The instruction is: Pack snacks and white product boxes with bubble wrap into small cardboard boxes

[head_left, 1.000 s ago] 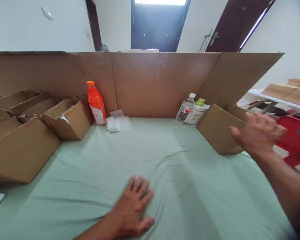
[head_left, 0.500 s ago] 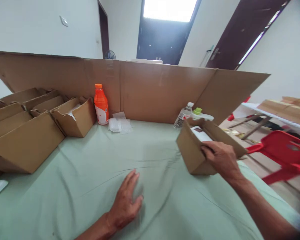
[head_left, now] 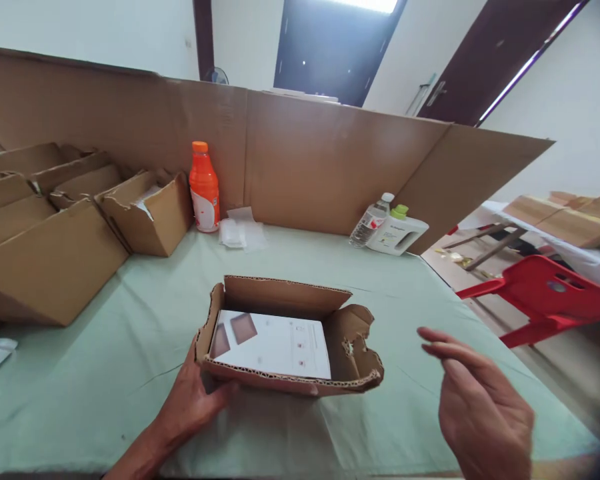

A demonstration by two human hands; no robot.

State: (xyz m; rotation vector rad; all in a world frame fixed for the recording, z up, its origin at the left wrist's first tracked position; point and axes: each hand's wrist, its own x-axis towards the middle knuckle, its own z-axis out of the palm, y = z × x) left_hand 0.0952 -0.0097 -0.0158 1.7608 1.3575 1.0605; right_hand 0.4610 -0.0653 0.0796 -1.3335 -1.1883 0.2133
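An open cardboard box (head_left: 285,387) with torn flaps sits on the green cloth right in front of me. A white printed sheet (head_left: 275,347) lies flat inside it. My left hand (head_left: 193,400) grips the box's near left corner. My right hand (head_left: 480,407) hovers to the right of the box, fingers spread, holding nothing and apart from the cardboard.
A tall cardboard screen (head_left: 330,167) walls the back of the table. Several open cartons (head_left: 55,227) crowd the left. An orange bottle (head_left: 204,188), clear packets (head_left: 240,233), a water bottle (head_left: 370,221) and a white jug (head_left: 399,233) stand at the back. A red chair (head_left: 555,300) is at right.
The box came from the right side of the table to the middle in front of me. My right hand let go of it; my left hand lifted off the cloth and took its corner.
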